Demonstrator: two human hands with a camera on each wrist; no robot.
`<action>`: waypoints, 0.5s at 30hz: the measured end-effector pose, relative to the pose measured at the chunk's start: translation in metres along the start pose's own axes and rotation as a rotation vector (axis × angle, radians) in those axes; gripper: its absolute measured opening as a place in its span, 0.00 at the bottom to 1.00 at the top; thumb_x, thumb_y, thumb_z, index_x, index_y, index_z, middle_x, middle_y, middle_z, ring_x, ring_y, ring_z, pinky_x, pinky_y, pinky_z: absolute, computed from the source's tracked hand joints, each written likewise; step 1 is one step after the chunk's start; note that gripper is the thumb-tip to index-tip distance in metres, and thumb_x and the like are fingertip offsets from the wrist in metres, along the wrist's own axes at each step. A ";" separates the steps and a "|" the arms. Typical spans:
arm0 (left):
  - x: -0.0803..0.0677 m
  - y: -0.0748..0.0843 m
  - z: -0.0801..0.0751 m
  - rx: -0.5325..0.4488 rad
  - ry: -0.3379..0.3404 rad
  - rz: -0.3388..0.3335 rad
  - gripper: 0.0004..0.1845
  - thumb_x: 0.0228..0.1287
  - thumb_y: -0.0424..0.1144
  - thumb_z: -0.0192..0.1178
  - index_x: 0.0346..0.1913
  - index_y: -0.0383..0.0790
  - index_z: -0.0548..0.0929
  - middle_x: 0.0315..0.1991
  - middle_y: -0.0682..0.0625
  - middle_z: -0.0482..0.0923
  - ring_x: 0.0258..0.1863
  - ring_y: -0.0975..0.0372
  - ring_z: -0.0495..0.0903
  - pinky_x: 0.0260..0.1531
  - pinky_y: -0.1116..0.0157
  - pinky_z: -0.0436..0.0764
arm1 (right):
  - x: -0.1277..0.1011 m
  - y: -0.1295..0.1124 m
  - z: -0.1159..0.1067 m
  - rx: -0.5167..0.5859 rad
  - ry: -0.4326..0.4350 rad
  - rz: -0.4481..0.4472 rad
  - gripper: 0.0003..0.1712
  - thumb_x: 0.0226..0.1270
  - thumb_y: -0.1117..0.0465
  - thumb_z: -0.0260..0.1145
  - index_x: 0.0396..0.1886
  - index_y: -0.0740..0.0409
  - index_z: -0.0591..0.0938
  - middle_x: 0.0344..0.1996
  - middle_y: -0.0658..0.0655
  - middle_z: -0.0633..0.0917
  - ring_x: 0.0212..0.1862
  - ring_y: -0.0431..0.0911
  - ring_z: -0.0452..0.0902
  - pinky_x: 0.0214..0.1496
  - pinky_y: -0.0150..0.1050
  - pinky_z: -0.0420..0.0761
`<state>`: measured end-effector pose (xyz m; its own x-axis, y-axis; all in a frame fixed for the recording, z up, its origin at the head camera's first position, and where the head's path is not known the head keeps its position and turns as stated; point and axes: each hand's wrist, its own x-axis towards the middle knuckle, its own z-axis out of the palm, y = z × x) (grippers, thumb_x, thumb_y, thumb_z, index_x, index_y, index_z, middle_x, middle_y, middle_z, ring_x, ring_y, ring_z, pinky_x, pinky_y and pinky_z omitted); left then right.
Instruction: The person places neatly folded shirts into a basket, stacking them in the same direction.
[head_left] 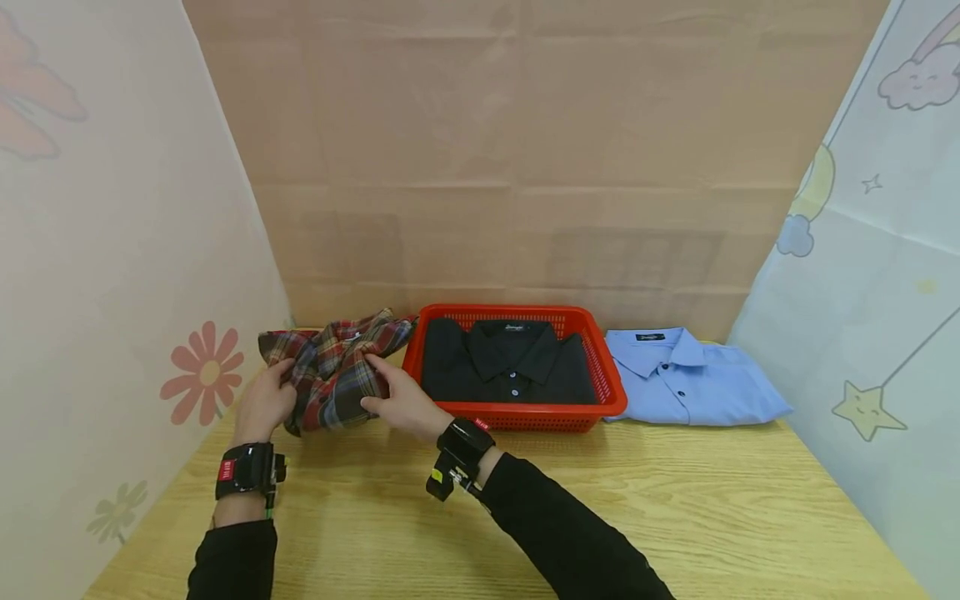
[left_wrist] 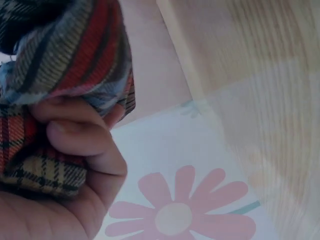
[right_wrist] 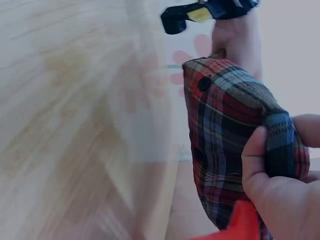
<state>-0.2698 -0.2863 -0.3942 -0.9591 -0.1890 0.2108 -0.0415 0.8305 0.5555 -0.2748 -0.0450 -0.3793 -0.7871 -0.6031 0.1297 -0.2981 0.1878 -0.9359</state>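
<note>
A plaid shirt (head_left: 337,367) in red, grey and blue is held up over the left side of the table, bunched between both hands. On its left side my left hand (head_left: 264,400) grips the cloth, and in the left wrist view curled fingers (left_wrist: 82,135) hold a fold. From the right, my right hand (head_left: 405,402) pinches another part; the right wrist view shows the thumb (right_wrist: 255,155) against a rolled fold. A dark button (right_wrist: 204,83) shows on the shirt front there.
Right beside the plaid shirt stands a red plastic basket (head_left: 525,410) with a folded black shirt (head_left: 450,367) inside. Farther right, a folded light blue shirt (head_left: 720,383) lies on the wooden table (head_left: 675,500). Printed sheets (head_left: 112,250) wall both sides, with brown paper (head_left: 487,150) behind.
</note>
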 end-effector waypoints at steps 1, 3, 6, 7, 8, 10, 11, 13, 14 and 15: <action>0.000 0.001 0.000 -0.003 0.009 0.015 0.26 0.60 0.30 0.40 0.63 0.29 0.64 0.53 0.29 0.69 0.31 0.49 0.69 0.18 0.63 0.62 | 0.000 -0.001 -0.003 0.017 -0.002 -0.006 0.39 0.64 0.65 0.59 0.70 0.44 0.53 0.67 0.46 0.58 0.58 0.42 0.64 0.42 0.32 0.70; 0.001 0.002 0.001 -0.017 0.023 0.036 0.25 0.62 0.30 0.39 0.64 0.30 0.63 0.53 0.30 0.69 0.23 0.52 0.67 0.16 0.63 0.60 | 0.000 -0.004 -0.007 0.038 -0.004 -0.009 0.39 0.63 0.64 0.60 0.70 0.43 0.53 0.66 0.47 0.59 0.64 0.41 0.58 0.46 0.32 0.71; 0.000 0.004 0.003 -0.044 0.042 0.051 0.25 0.64 0.30 0.38 0.65 0.32 0.62 0.53 0.30 0.69 0.14 0.56 0.60 0.12 0.64 0.58 | -0.002 -0.009 -0.013 0.083 -0.008 0.014 0.40 0.62 0.64 0.61 0.70 0.43 0.54 0.66 0.49 0.60 0.65 0.45 0.58 0.50 0.35 0.72; 0.000 0.005 0.003 -0.052 0.047 0.054 0.25 0.65 0.30 0.38 0.65 0.32 0.62 0.53 0.30 0.69 0.13 0.57 0.59 0.12 0.64 0.57 | -0.003 -0.010 -0.014 0.097 -0.006 0.028 0.40 0.62 0.64 0.62 0.69 0.42 0.54 0.66 0.49 0.60 0.65 0.45 0.57 0.51 0.35 0.72; 0.000 0.005 0.003 -0.062 0.051 0.056 0.25 0.65 0.31 0.38 0.65 0.32 0.62 0.53 0.30 0.69 0.12 0.57 0.57 0.11 0.64 0.57 | -0.003 -0.011 -0.015 0.105 -0.001 0.042 0.40 0.61 0.64 0.62 0.69 0.41 0.54 0.66 0.50 0.60 0.65 0.46 0.57 0.51 0.36 0.72; 0.000 0.006 0.004 -0.068 0.060 0.065 0.25 0.65 0.30 0.38 0.65 0.33 0.63 0.52 0.30 0.70 0.11 0.58 0.57 0.11 0.64 0.57 | -0.003 -0.012 -0.016 0.128 0.011 0.058 0.40 0.61 0.63 0.63 0.69 0.40 0.55 0.66 0.51 0.59 0.65 0.47 0.57 0.50 0.38 0.73; 0.000 0.005 0.005 -0.074 0.059 0.069 0.25 0.65 0.30 0.38 0.65 0.33 0.62 0.52 0.30 0.70 0.11 0.58 0.57 0.11 0.64 0.57 | -0.003 -0.012 -0.017 0.134 0.019 0.062 0.40 0.60 0.63 0.63 0.68 0.39 0.56 0.66 0.51 0.59 0.65 0.48 0.57 0.49 0.39 0.73; 0.000 0.005 0.005 -0.080 0.056 0.081 0.25 0.65 0.30 0.38 0.65 0.34 0.62 0.52 0.30 0.70 0.10 0.58 0.57 0.11 0.64 0.57 | -0.003 -0.011 -0.018 0.141 0.029 0.061 0.40 0.60 0.63 0.64 0.68 0.38 0.57 0.66 0.53 0.57 0.66 0.48 0.55 0.49 0.40 0.73; 0.000 0.005 0.006 -0.082 0.056 0.085 0.24 0.66 0.30 0.38 0.66 0.34 0.62 0.52 0.30 0.70 0.10 0.58 0.57 0.10 0.64 0.57 | -0.003 -0.011 -0.019 0.139 0.035 0.057 0.40 0.59 0.63 0.64 0.67 0.37 0.57 0.66 0.53 0.57 0.65 0.49 0.56 0.48 0.40 0.73; 0.000 0.005 0.006 -0.084 0.054 0.091 0.24 0.66 0.31 0.38 0.66 0.34 0.62 0.53 0.30 0.69 0.10 0.57 0.57 0.10 0.64 0.57 | -0.003 -0.010 -0.020 0.133 0.043 0.052 0.41 0.58 0.62 0.65 0.67 0.36 0.56 0.66 0.54 0.57 0.65 0.49 0.55 0.48 0.40 0.73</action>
<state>-0.2719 -0.2786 -0.3959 -0.9413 -0.1447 0.3049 0.0706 0.7992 0.5970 -0.2801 -0.0300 -0.3639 -0.8228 -0.5609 0.0916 -0.1850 0.1120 -0.9763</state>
